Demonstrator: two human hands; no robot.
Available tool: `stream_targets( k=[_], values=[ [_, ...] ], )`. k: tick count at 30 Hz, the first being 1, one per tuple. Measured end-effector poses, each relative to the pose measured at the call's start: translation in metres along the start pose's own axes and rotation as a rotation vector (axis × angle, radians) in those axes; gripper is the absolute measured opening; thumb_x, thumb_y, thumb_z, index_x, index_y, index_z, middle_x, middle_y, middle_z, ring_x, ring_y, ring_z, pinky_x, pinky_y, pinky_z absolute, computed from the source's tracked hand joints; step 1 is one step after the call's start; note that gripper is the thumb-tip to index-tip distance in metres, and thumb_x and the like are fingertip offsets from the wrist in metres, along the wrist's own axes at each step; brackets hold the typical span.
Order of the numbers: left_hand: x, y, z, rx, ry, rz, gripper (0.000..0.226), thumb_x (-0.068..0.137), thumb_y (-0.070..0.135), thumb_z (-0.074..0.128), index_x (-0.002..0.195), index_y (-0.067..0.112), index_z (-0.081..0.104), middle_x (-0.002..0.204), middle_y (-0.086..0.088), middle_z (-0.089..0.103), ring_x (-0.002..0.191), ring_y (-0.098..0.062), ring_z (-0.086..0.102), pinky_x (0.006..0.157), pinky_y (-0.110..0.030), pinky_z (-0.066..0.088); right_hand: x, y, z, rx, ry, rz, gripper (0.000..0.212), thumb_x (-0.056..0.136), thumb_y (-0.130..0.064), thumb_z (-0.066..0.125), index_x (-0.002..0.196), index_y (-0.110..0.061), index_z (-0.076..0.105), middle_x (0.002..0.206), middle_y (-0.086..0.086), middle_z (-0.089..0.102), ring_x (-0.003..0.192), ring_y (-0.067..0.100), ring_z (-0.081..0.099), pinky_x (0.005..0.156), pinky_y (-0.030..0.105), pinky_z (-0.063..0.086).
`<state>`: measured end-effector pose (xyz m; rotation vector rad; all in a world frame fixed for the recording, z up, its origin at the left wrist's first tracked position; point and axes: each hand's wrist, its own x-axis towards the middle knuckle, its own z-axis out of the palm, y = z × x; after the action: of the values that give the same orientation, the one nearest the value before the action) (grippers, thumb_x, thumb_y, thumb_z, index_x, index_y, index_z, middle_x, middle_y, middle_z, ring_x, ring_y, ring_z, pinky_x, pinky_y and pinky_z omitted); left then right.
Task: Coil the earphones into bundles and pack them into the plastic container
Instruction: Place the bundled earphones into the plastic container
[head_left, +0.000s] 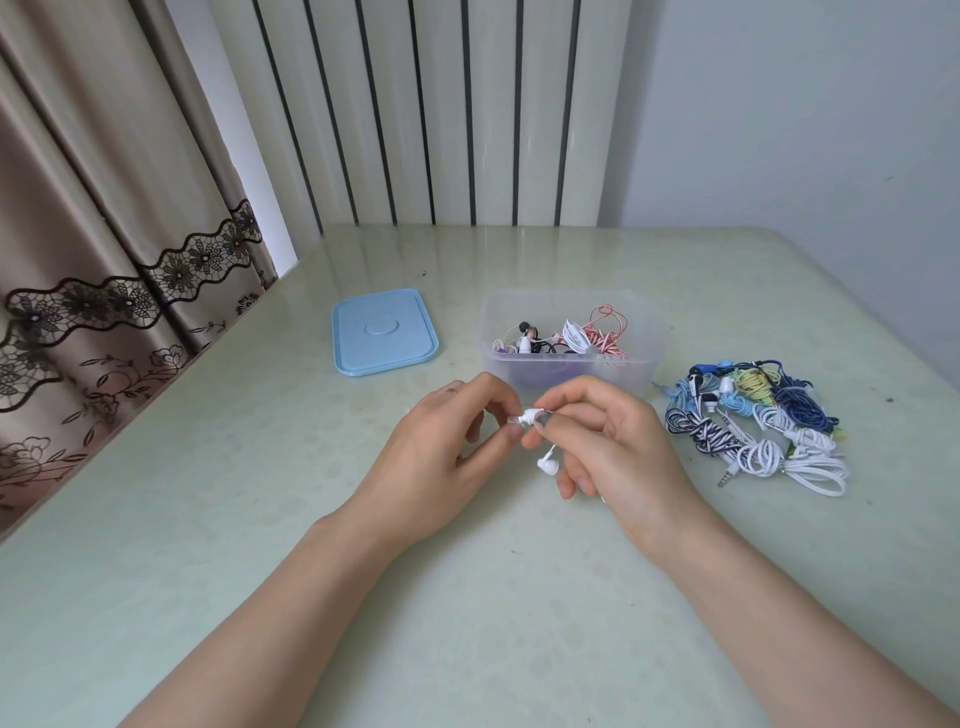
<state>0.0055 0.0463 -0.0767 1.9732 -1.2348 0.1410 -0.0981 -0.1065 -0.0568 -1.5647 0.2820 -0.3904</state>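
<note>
Both hands pinch white earphones (535, 418) between them: left hand (441, 457), right hand (618, 447). Open plastic container (571, 338) lies directly beyond the fingertips, right hand marginally nearer.

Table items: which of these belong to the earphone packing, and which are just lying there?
Part of the job: white earphones pinched by left hand and right hand; plastic container; earphone pile.

Lying about: blue lid; curtain.
</note>
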Motion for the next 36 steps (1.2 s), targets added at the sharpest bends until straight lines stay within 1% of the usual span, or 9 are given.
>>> stream_targets(
  k=[5,9,13,16,20,24,28,32,36],
  values=[
    [0.0,0.0,0.0,-0.034,0.006,-0.017,0.005,0.099,0.024,0.065,0.099,0.025,0.06,0.093,0.013,0.064,0.082,-0.018,0.052,0.067,-0.017,0.037,-0.001,0.001,0.001,-0.012,0.005,-0.022,0.001,0.091,-0.001,0.062,0.091,-0.001,0.062,0.083,0.021,0.07,0.038,0.005,0.042,0.051,0.033,0.041],
    [-0.001,0.001,-0.001,-0.06,0.01,-0.023,0.005,0.098,0.025,0.066,0.1,0.026,0.062,0.092,0.014,0.065,0.081,-0.018,0.052,0.067,-0.021,0.041,0.0,0.003,0.0,-0.03,0.003,-0.036,0.002,0.092,-0.005,0.064,0.092,-0.003,0.062,0.081,0.017,0.07,0.037,0.009,0.041,0.053,0.034,0.041],
    [-0.002,0.003,-0.003,-0.071,0.005,-0.019,0.009,0.098,0.019,0.066,0.104,0.026,0.064,0.092,0.014,0.065,0.081,-0.018,0.051,0.067,-0.024,0.043,-0.001,0.002,0.0,-0.031,0.014,-0.049,0.003,0.09,-0.004,0.066,0.091,-0.002,0.064,0.086,0.021,0.068,0.038,0.004,0.043,0.051,0.033,0.042],
    [-0.001,0.003,-0.003,-0.068,0.005,-0.025,0.011,0.099,0.017,0.065,0.105,0.027,0.066,0.092,0.014,0.066,0.08,-0.018,0.052,0.068,-0.024,0.043,0.001,0.003,-0.001,-0.02,0.014,-0.022,0.004,0.091,-0.004,0.065,0.093,-0.001,0.065,0.08,0.018,0.069,0.037,0.008,0.042,0.051,0.032,0.04],
    [-0.001,0.006,-0.006,-0.091,-0.002,-0.034,0.012,0.098,0.016,0.066,0.104,0.026,0.069,0.094,0.016,0.067,0.081,-0.015,0.052,0.067,-0.018,0.039,0.003,0.004,-0.005,0.04,-0.013,0.02,0.004,0.09,-0.004,0.065,0.092,-0.001,0.067,0.072,0.013,0.067,0.039,0.014,0.037,0.052,0.032,0.04],
    [-0.001,0.01,-0.008,-0.212,-0.015,-0.087,0.012,0.098,0.013,0.067,0.101,0.023,0.072,0.082,0.023,0.061,0.075,-0.007,0.05,0.065,-0.013,0.035,0.004,0.002,-0.008,0.122,-0.059,0.053,0.005,0.09,0.0,0.062,0.091,0.0,0.067,0.07,0.01,0.064,0.041,0.016,0.032,0.046,0.027,0.041],
    [0.001,0.009,-0.008,-0.332,-0.025,-0.108,0.009,0.097,0.015,0.069,0.098,0.023,0.074,0.084,0.011,0.066,0.077,-0.016,0.052,0.07,-0.028,0.042,0.005,0.001,-0.01,0.167,-0.101,0.087,0.005,0.089,0.0,0.062,0.091,-0.001,0.067,0.069,0.009,0.062,0.041,0.016,0.032,0.048,0.029,0.039],
    [0.001,0.011,-0.01,-0.425,-0.031,-0.112,0.007,0.095,0.015,0.07,0.096,0.018,0.076,0.085,0.013,0.068,0.076,-0.016,0.053,0.074,-0.019,0.042,0.006,-0.001,-0.012,0.193,-0.148,0.129,0.008,0.088,-0.002,0.062,0.087,-0.006,0.069,0.069,0.008,0.061,0.042,0.014,0.033,0.05,0.029,0.04],
    [0.002,0.011,-0.01,-0.48,-0.045,-0.126,0.007,0.094,0.012,0.071,0.096,0.017,0.076,0.087,0.008,0.07,0.079,-0.025,0.054,0.076,-0.023,0.044,0.006,-0.002,-0.013,0.199,-0.169,0.133,0.01,0.089,-0.002,0.061,0.085,-0.007,0.069,0.069,0.007,0.061,0.041,0.013,0.033,0.051,0.029,0.039]
  ],
)
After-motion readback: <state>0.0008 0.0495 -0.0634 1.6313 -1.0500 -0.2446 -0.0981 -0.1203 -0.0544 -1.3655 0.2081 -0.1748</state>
